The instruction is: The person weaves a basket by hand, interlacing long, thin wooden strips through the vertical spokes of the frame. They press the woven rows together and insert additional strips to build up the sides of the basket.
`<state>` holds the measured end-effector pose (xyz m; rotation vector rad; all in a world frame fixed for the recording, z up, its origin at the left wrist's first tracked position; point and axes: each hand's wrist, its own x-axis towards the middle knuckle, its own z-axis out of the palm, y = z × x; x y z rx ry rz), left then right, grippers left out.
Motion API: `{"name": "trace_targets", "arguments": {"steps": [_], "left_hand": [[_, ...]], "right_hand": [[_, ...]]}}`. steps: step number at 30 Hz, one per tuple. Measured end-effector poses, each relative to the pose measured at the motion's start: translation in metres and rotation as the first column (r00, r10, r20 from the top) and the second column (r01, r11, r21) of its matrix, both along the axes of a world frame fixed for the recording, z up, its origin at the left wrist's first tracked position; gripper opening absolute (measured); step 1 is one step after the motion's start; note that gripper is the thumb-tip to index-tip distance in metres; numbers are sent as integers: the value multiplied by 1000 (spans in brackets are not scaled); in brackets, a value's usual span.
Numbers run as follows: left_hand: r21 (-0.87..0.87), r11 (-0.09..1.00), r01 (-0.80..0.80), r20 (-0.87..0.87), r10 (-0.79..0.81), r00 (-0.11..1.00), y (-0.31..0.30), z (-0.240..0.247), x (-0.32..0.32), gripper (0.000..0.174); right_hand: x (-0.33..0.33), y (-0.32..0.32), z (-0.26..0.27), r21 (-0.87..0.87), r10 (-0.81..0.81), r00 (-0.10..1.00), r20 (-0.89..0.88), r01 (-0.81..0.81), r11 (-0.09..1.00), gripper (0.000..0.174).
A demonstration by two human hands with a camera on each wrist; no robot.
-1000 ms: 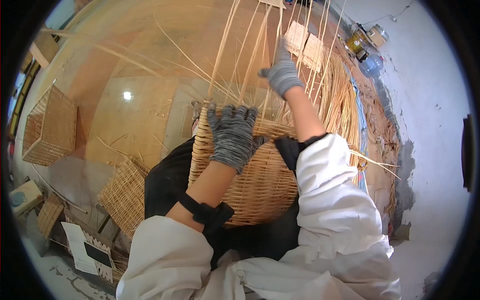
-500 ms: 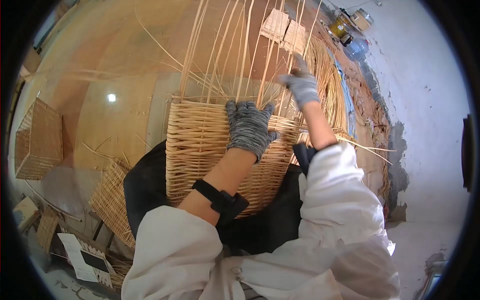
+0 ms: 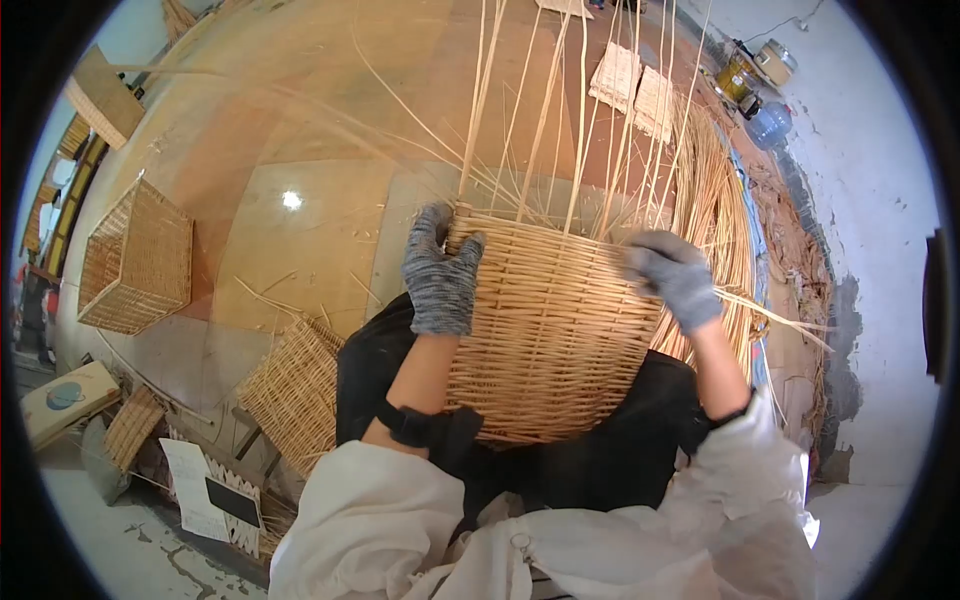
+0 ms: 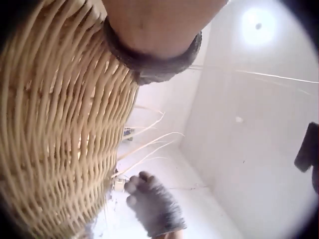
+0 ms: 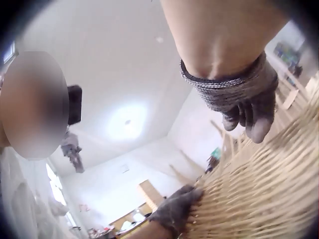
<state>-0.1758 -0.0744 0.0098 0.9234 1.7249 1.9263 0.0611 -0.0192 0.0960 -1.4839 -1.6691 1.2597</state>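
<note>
A woven wicker panel [image 3: 555, 330] with long upright stakes [image 3: 545, 120] rests across the person's lap. The gloved left hand [image 3: 440, 275] grips the panel's upper left corner, thumb on the near face and fingers around the edge. Near the upper right edge is the gloved right hand [image 3: 675, 275], blurred, its fingers curled; whether it holds a strand cannot be told. In the right wrist view the right hand [image 5: 246, 102] has bent fingers just off the weave [image 5: 259, 184]. The left wrist view shows the weave [image 4: 60, 124] beside the wrist.
A finished-looking open basket [image 3: 140, 255] stands on the floor at the left, and another woven piece [image 3: 295, 390] lies by the left knee. Loose reeds [image 3: 715, 220] are heaped at the right, near a water bottle [image 3: 770, 125]. A phone [image 3: 232, 502] lies at lower left.
The left hand has moved from the middle of the panel's top edge to its left corner. The right hand has come down from among the stakes to the upper right edge. The head view has shifted.
</note>
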Motion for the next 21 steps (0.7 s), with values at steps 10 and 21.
{"name": "trace_targets", "arguments": {"steps": [10,21], "left_hand": [[209,971,112,370,-185,910,10,-16,-20,28],[-108,992,-69,-898,-67,436,16,6,4,30]], "right_hand": [[-179,-29,-1,673,201,849,488,-513,532,22],[-122,123,-32,333,160,932,324,-271,903,35]]}}
